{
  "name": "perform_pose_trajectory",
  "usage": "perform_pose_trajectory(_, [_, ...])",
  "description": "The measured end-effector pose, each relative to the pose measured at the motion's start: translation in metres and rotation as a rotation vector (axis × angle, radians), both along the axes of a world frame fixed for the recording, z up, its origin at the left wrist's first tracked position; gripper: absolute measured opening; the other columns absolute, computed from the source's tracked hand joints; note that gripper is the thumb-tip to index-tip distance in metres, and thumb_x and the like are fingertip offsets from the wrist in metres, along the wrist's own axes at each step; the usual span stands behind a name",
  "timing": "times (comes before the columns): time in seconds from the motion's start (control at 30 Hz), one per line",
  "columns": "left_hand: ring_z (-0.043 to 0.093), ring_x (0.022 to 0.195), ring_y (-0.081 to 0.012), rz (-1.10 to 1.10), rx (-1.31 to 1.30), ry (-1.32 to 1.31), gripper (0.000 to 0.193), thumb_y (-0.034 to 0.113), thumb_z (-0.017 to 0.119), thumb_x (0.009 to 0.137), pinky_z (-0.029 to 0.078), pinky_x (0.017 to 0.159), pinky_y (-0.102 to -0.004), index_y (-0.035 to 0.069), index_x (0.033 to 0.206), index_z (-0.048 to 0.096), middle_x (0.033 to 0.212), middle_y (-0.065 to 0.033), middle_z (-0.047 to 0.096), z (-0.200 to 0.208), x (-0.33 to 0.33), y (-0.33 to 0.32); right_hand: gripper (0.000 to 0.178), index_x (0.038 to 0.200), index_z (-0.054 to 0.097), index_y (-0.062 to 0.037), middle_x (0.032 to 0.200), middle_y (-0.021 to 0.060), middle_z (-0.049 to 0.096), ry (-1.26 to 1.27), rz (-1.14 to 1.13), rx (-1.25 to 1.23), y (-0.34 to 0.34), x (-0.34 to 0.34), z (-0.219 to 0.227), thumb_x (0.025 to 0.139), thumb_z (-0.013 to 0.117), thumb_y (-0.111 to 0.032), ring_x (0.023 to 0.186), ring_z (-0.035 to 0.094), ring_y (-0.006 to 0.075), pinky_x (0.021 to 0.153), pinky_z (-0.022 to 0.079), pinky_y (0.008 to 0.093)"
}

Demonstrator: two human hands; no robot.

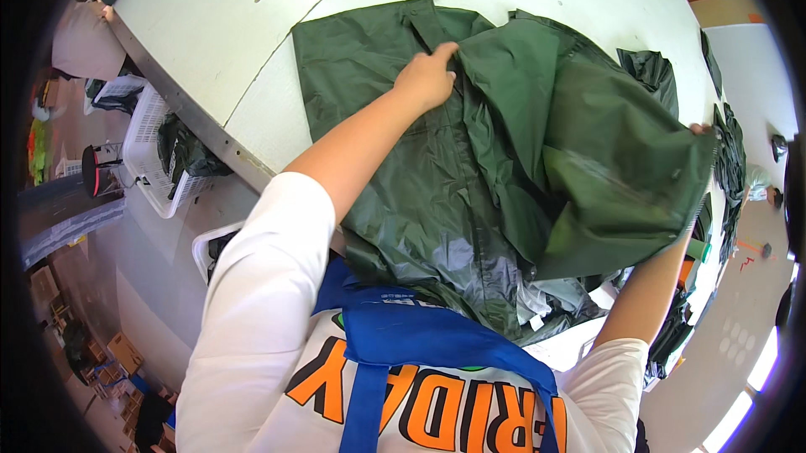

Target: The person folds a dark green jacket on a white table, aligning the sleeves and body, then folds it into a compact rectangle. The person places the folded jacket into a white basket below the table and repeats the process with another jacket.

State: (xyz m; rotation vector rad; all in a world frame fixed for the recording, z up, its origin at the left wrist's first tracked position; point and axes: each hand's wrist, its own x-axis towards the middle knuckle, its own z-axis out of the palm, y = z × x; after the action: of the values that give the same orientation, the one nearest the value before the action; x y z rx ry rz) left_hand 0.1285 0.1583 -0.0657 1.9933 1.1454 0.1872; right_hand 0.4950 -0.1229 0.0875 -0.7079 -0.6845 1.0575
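A dark green rain jacket [395, 172] of thin, shiny fabric lies spread across the white table in front of me. My left hand [426, 80] is closed near its top middle, thumb and fingers pinching the edge of a front panel. On the right, my right hand [698, 129] grips the outer edge of a raised fold; only the fingertips show, and the rest is hidden behind the fabric. This lifted part of the jacket bulges up and is slightly blurred. Beneath the jacket's lower edge, some pale, crumpled material [541, 298] peeks out.
The white table [252, 0] has a dark metal rim along its left side. White plastic baskets [151, 151] with dark garments stand below that edge. More dark garments [730, 146] lie at the far right, and another dark green piece [651, 75] sits behind the raised fold.
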Motion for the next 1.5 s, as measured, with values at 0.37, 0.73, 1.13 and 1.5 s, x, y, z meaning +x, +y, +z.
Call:
perform_pose_trajectory(0.37, [0.053,0.075,-0.0128,0.43,-0.258,-0.802,0.016,0.006,0.072,0.074,0.045,0.064,-0.028,0.003,0.083,0.06,0.081,-0.0032,0.055,0.024,0.024,0.0,0.026,0.113,0.06,-0.0061,0.09,0.0075,0.063,-1.631,-1.245,-1.011,-0.069,0.017,0.072,0.088,0.055,-0.009,0.087,0.06,0.02,0.081,0.046,0.0332])
perform_pose_trajectory(0.73, [0.054,0.1,-0.0177,0.248,-0.684,-1.207,0.041,-0.006,0.057,0.083,0.048,0.084,-0.0278,0.011,0.118,0.045,0.116,-0.0077,0.049,0.102,-0.137,-0.089,0.023,0.095,0.065,-0.0032,0.082,0.0134,0.066,-0.97,0.163,-0.574,0.104,-0.325,-0.015,0.077,0.074,-0.014,0.07,0.062,0.0206,0.066,0.048,0.0301])
perform_pose_trajectory(1.13, [0.061,0.078,-0.022,0.052,0.155,-0.634,0.016,0.01,0.07,0.082,0.049,0.069,-0.0289,-0.003,0.085,0.059,0.108,-0.018,0.058,0.128,-0.194,-0.111,0.016,0.081,0.059,-0.0013,0.067,0.0143,0.057,-1.157,0.095,-0.52,0.082,-0.391,-0.007,0.075,0.072,-0.01,0.059,0.054,0.0297,0.057,0.044,0.0346])
perform_pose_trajectory(1.5, [0.063,0.077,-0.018,0.015,0.716,-0.732,0.008,-0.005,0.068,0.077,0.05,0.063,-0.0276,-0.001,0.081,0.063,0.106,-0.013,0.062,0.17,-0.199,-0.108,0.023,0.076,0.056,0.0011,0.062,0.013,0.051,-1.114,0.21,-0.535,0.047,-0.392,0.014,0.078,0.074,-0.012,0.056,0.041,0.0182,0.054,0.039,0.0322])
